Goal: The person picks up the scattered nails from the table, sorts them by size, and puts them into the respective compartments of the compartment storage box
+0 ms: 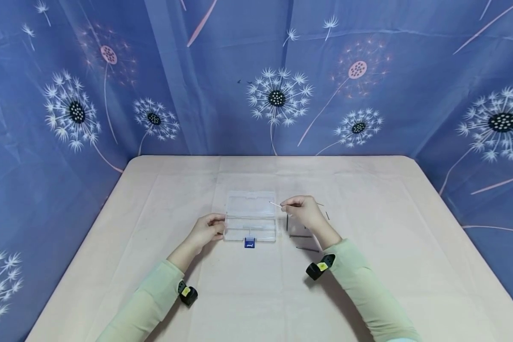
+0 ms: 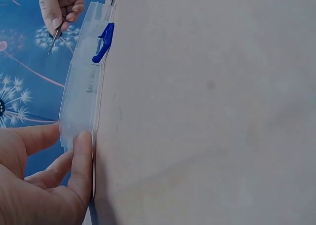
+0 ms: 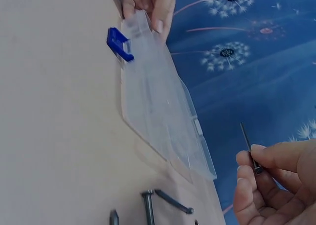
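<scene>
A clear plastic storage box (image 1: 250, 223) with a blue latch (image 1: 250, 242) lies on the table, its lid (image 1: 251, 203) laid back away from the person. My left hand (image 1: 207, 230) holds the box's left end, with fingertips on its side in the left wrist view. My right hand (image 1: 305, 209) pinches a thin dark nail (image 3: 245, 135) between thumb and fingers. In the head view, this nail's tip points left over the lid's right edge. The nail's head shows near the fingers in the right wrist view.
Several loose nails (image 3: 174, 202) lie on the table right of the box, some partly below the right hand, with a longer nail (image 1: 308, 249) nearer the person. A pale cloth (image 1: 239, 294) covers the table. Blue dandelion curtains (image 1: 222, 95) stand behind and at both sides.
</scene>
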